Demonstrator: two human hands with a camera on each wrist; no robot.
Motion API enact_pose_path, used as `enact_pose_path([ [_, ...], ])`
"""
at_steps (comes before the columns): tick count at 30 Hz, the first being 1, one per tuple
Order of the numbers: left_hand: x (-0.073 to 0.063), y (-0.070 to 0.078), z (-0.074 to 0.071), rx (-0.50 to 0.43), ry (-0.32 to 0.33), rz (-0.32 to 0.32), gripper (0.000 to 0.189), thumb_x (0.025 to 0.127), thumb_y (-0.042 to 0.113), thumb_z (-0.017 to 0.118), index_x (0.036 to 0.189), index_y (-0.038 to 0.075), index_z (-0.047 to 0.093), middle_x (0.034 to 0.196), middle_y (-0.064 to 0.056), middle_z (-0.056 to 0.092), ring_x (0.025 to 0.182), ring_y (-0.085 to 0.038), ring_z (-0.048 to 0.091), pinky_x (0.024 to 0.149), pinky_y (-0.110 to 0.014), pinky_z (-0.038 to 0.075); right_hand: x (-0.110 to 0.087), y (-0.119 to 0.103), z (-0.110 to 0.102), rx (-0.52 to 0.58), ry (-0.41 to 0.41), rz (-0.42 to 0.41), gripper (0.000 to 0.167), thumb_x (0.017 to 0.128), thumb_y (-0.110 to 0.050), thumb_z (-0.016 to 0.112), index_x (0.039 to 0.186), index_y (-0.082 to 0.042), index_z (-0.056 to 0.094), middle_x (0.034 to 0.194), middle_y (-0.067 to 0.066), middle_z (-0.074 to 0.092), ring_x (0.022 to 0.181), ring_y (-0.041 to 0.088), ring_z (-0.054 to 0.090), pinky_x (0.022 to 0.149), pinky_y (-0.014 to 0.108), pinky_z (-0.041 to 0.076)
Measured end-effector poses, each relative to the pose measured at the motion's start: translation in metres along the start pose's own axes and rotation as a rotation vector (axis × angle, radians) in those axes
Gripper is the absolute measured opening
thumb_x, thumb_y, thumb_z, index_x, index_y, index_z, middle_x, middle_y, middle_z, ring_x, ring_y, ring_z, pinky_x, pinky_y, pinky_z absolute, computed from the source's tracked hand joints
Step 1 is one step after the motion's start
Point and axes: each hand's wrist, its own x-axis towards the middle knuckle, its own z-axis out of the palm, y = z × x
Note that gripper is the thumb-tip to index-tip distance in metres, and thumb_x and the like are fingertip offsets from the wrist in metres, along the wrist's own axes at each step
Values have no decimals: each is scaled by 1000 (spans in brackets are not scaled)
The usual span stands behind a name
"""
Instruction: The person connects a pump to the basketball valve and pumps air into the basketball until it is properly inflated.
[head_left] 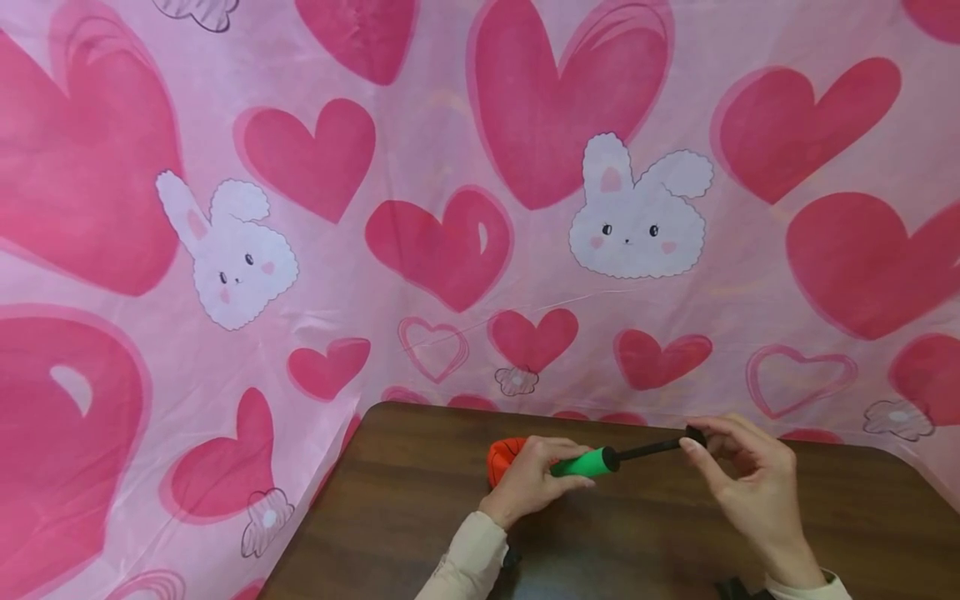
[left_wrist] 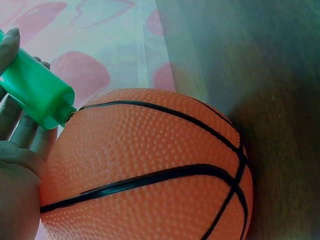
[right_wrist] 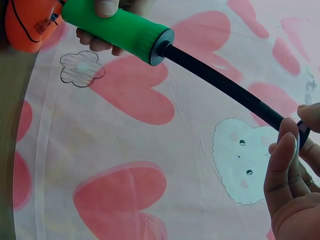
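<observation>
My left hand (head_left: 531, 475) grips the green barrel of a hand pump (head_left: 588, 463), its fingers and thumb around it. The pump's nozzle end meets an orange toy basketball (left_wrist: 145, 150) with black lines, which rests on the table beside that hand. Out of the barrel's other end extends a long black rod (right_wrist: 225, 87). My right hand (head_left: 757, 483) pinches the black handle (head_left: 696, 435) at the rod's end between thumb and fingers. In the head view the left hand hides most of the ball.
The brown wooden table (head_left: 637, 533) lies under both hands. Behind it hangs a pink sheet (head_left: 427, 100) printed with hearts and rabbit faces, close to the table's far edge. A small dark object (head_left: 512, 557) shows beside the left sleeve.
</observation>
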Motion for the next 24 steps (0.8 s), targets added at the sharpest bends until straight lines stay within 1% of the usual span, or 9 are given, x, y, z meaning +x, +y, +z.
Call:
enact_pose_path([
  [3,0,0,0,9,2,3,40,89,27,83,127,15,76,112,2,80,95,0,69,83,-11,54,-1,1,0,30,-3,-1,43,65,38,69,101,16,72,86,-2,72,64,3,64,70,8,55],
  [6,0,0,0,12,5,6,40,89,27,83,126,15,76,112,2,80,95,0,68,83,-11,54,-1,0,2,26,-2,0,43,65,38,69,102,16,72,88,-1,72,64,3,64,70,9,55],
  [10,1,0,0,2,6,7,40,89,26,83,127,14,76,113,1,80,96,0,69,83,-11,54,-3,-1,8,-50,-8,38,42,65,35,72,100,12,74,89,-4,71,65,1,62,68,8,54],
  [13,1,1,0,-1,8,8,40,89,25,83,127,14,76,113,1,80,96,0,69,84,-11,55,-5,-2,15,-116,-27,94,40,67,31,77,99,7,75,89,-7,70,66,-1,61,66,8,54],
  [17,1,1,0,-4,12,6,40,89,24,84,127,14,76,113,0,80,97,-1,71,84,-12,55,-11,2,24,-170,-62,135,37,69,24,81,98,1,76,87,-5,68,67,-3,59,62,8,52],
  [19,2,2,0,-4,13,6,40,89,24,84,127,14,76,114,0,81,98,-2,72,86,-13,55,-15,7,29,-182,-79,130,37,70,22,82,98,-1,76,85,-4,67,66,-3,58,60,9,51],
  [22,2,2,2,0,12,11,41,89,24,84,127,13,76,115,-1,81,99,-3,73,87,-13,56,-22,14,36,-184,-95,142,36,71,20,83,99,-2,76,86,-9,66,65,-2,57,60,11,52],
  [24,2,3,2,3,12,11,41,88,22,84,127,13,76,115,-1,81,100,-3,73,87,-13,55,-27,20,42,-167,-87,133,37,70,20,83,99,-3,76,85,-9,65,63,-1,57,59,10,52],
])
